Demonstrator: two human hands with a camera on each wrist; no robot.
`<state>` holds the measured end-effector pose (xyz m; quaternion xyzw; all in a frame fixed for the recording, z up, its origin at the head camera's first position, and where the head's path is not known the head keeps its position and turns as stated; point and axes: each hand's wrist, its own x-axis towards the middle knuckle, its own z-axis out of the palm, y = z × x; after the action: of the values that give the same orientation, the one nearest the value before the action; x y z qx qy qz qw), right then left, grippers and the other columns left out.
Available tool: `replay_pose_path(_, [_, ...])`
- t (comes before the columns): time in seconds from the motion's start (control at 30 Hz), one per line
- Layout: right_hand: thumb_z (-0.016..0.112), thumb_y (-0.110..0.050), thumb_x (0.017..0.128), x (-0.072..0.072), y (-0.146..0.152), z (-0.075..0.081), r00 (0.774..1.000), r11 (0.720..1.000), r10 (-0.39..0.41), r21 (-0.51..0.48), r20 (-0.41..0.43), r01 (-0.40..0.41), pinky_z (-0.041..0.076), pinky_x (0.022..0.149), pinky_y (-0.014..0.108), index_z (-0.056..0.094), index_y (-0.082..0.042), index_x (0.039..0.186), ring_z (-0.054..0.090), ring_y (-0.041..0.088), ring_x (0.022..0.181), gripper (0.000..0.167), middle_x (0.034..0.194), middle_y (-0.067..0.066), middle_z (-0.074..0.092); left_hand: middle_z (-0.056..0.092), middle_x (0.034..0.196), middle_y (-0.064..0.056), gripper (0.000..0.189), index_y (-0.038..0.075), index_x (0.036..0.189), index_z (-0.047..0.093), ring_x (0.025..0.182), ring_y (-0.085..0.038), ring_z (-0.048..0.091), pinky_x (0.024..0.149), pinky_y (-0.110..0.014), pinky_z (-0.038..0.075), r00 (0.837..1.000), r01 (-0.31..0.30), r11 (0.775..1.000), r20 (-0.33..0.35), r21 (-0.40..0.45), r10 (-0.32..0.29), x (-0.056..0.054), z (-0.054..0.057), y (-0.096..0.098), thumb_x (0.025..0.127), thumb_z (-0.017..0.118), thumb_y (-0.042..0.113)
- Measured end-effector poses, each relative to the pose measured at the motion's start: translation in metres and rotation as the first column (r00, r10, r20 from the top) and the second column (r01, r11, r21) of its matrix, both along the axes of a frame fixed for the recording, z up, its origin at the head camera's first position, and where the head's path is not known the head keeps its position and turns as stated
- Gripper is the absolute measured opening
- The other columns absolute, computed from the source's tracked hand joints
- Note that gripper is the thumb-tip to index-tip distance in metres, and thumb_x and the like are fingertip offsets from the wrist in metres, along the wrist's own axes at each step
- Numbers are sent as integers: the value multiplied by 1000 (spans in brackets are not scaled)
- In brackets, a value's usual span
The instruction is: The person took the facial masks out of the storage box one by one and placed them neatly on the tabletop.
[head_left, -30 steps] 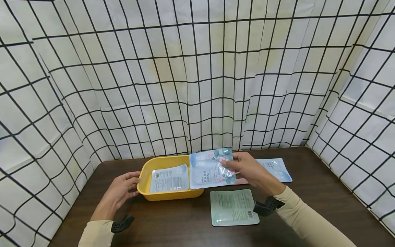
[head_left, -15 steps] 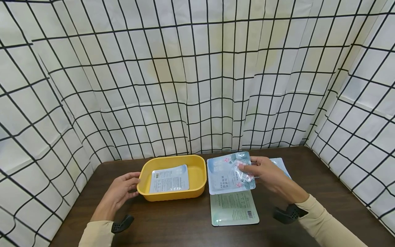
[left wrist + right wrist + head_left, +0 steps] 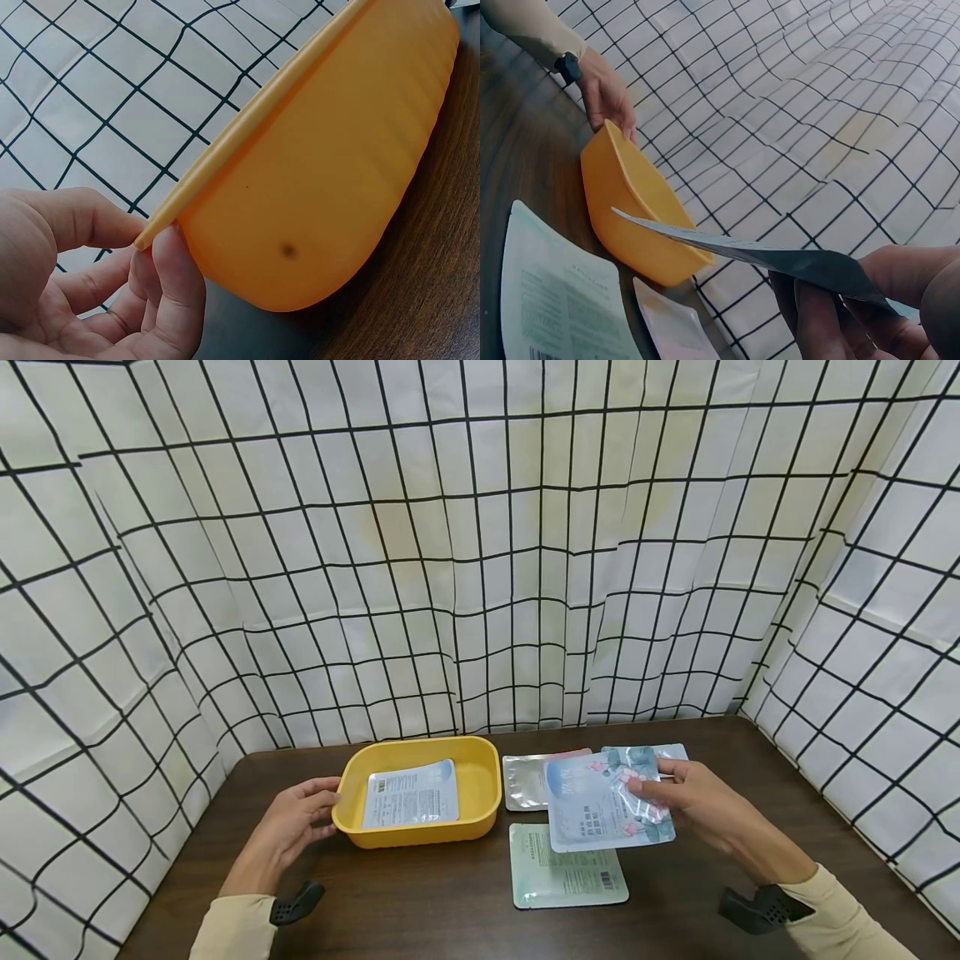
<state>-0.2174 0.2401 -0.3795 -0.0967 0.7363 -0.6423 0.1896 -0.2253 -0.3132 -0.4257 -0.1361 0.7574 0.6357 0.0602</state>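
My left hand (image 3: 296, 822) pinches the left rim of a yellow plastic basin (image 3: 480, 827); thumb and fingers lie on either side of the rim in the left wrist view. Inside the basin lies a pale blue sheet mask packet (image 3: 412, 795), printed text up. With my right hand (image 3: 693, 797) I pinch the right edge of a second blue sheet mask packet (image 3: 592, 806), decorated with pink flowers. It is held above the table and overlaps the packets behind it. The right wrist view shows this packet (image 3: 780, 259) nearly edge-on, thumb on one face and fingers on the other.
A green packet (image 3: 566, 881) lies in front, partly covered by the held one. Behind are a silver and pink packet (image 3: 525, 782) and another blue packet (image 3: 671, 751). A white cloth wall with black grid lines (image 3: 480, 568) encloses the dark wooden table (image 3: 420, 902).
My right hand has moved right and toward me with the flowered packet, from over the basin's right side to above the loose packets. My left hand stays on the basin rim.
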Motion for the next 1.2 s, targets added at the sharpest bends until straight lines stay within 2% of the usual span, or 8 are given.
replay_pose_path(0.17, [65, -21, 100, 5, 19, -5, 999, 1000, -6, -21, 40, 7, 61, 82, 40, 45, 7, 145, 74, 24, 95, 57, 111, 6, 75, 64, 118, -10, 48, -2, 142, 49, 93, -21, 63, 76, -31, 59, 1000, 1, 1000, 0, 1, -1, 0, 0, 0, 100, 61, 16])
replay_pose_path(0.4, [59, -18, 103, 10, 45, -17, 995, 997, 19, -75, 96, -12, 60, 83, 43, 36, 6, 149, 74, 25, 98, 57, 114, 7, 74, 63, 119, -11, 48, -2, 142, 49, 94, -21, 62, 76, -31, 59, 1000, 1, 1000, 4, 4, -1, 0, 0, 0, 100, 61, 16])
replay_pose_path(0.63, [57, -18, 104, 11, 74, -33, 991, 997, 47, -72, 125, -38, 60, 84, 44, 42, 4, 146, 73, 28, 100, 50, 114, 10, 74, 62, 120, -11, 48, -1, 143, 49, 94, -21, 62, 76, -31, 59, 1000, -6, 1000, 13, 2, 6, 0, 0, 0, 100, 61, 17])
replay_pose_path(0.73, [55, -17, 105, 12, 86, -41, 986, 996, 83, -56, 146, -75, 60, 83, 44, 45, 5, 143, 73, 29, 100, 46, 114, 12, 74, 62, 121, -12, 48, -1, 143, 49, 94, -21, 62, 76, -31, 59, 1000, -4, 1000, 14, -1, 4, 0, 0, 0, 100, 61, 17])
replay_pose_path(0.9, [55, -20, 105, 13, 99, -50, 984, 994, 85, 51, 155, -94, 61, 80, 44, 46, 10, 141, 74, 28, 96, 47, 111, 12, 75, 63, 120, -12, 47, -2, 142, 50, 93, -21, 62, 76, -31, 59, 1000, -4, 1000, 9, -1, 4, 0, 1, 0, 100, 61, 16])
replay_pose_path(1.0, [57, -25, 104, 13, 102, -51, 990, 984, 17, 172, 140, -42, 61, 77, 40, 42, 14, 142, 73, 24, 92, 57, 107, 9, 75, 63, 120, -12, 47, -2, 142, 50, 93, -21, 62, 76, -31, 59, 1000, -5, 1000, 5, 0, 5, 0, 1, 0, 100, 61, 15])
replay_pose_path(1.1, [59, -29, 102, 12, 104, -51, 989, 955, -76, 295, 123, 37, 60, 74, 38, 41, 16, 141, 70, 21, 88, 62, 102, 5, 72, 62, 121, -12, 47, -2, 142, 50, 93, -22, 62, 76, -31, 59, 1000, -5, 1000, 5, 1, 5, 0, 1, 0, 100, 61, 16])
replay_pose_path(1.2, [60, -29, 101, 13, 105, -50, 984, 928, -137, 363, 114, 87, 60, 74, 38, 41, 17, 139, 69, 21, 87, 62, 102, 6, 69, 61, 121, -12, 47, -2, 142, 50, 93, -22, 62, 76, -31, 59, 1000, -4, 1000, 6, 1, 4, 0, 0, 0, 100, 61, 16])
